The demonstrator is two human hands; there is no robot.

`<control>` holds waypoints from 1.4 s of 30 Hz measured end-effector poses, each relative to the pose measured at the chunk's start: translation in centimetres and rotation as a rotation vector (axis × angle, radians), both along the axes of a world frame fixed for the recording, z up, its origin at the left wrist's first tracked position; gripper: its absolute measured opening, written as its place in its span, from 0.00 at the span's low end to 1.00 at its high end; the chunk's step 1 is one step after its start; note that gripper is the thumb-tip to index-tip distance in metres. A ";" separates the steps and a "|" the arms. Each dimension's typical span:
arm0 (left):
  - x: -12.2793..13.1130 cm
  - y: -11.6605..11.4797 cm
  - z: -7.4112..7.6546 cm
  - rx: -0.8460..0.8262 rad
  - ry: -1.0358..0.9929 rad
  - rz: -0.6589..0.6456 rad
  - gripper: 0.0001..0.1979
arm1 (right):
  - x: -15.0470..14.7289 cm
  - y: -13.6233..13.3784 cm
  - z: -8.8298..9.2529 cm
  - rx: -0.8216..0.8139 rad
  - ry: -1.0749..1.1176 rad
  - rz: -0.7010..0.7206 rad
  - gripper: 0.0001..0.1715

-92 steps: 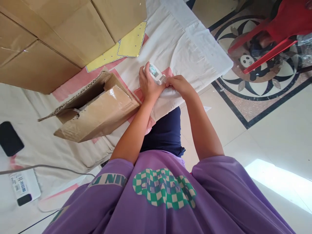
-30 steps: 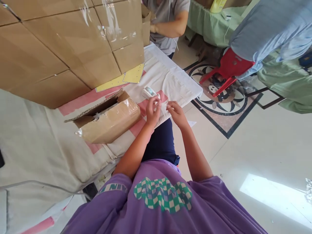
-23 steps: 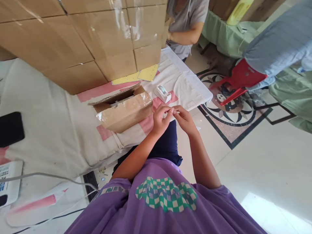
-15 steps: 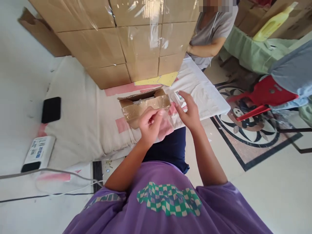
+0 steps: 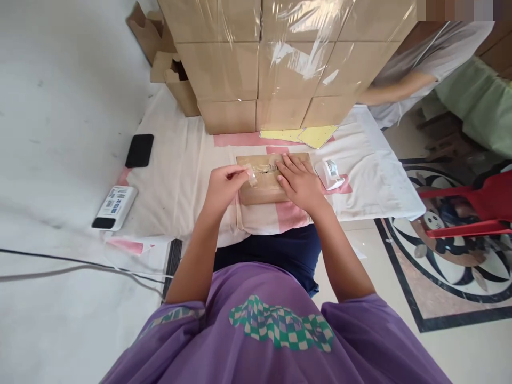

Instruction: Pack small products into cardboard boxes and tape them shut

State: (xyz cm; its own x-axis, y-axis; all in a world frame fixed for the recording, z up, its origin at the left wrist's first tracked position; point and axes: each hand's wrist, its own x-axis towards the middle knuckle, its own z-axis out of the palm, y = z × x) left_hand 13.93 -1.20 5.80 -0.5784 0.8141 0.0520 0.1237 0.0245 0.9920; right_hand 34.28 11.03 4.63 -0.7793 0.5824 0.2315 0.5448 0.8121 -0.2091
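A closed cardboard box [image 5: 258, 196] lies on the cloth-covered table in front of me. My right hand [image 5: 301, 182] rests on the right part of its top, fingers spread out flat. At the box's left side, my left hand [image 5: 224, 188] pinches a short piece of clear tape [image 5: 252, 175] between thumb and fingertips. The tape is over the top of the box; whether its far end is stuck down I cannot tell. Near the box's middle a small dark gap shows along the seam. To the right of my right hand sits a small white object with a shiny part [image 5: 330, 175].
Stacked cardboard boxes [image 5: 228, 72] wrapped in clear film stand behind, with yellow cards [image 5: 318, 137] at their foot. A black phone-like slab [image 5: 140, 151] and a white power strip [image 5: 116, 205] are at left. A co-worker's arm [image 5: 394, 93] reaches behind the stack.
The box's raised flap is down and its top is closed. My right hand has come from beside the white object onto the box. My left hand has moved to the box's left side.
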 end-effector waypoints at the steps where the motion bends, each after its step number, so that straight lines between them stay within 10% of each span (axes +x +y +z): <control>1: -0.5 0.4 0.2 -0.035 0.013 -0.046 0.09 | 0.0 0.0 0.0 0.003 0.004 -0.004 0.32; 10: -2.7 3.0 0.8 -0.230 0.114 -0.293 0.08 | 0.0 0.1 0.0 -0.004 0.038 0.007 0.32; 22: -2.2 2.7 0.6 -0.241 0.436 -0.178 0.04 | -0.1 0.1 0.0 -0.049 0.085 0.008 0.31; 42: -2.1 5.0 -2.6 -0.010 0.430 -0.005 0.02 | -0.4 -0.1 -0.4 -0.006 0.101 -0.049 0.28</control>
State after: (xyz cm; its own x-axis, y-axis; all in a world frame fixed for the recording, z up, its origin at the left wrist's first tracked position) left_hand 11.78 3.76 3.16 -0.5023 0.8184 0.2793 0.5260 0.0328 0.8499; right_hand 33.88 10.90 4.23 -0.7225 0.6211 0.3036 0.5602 0.7833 -0.2695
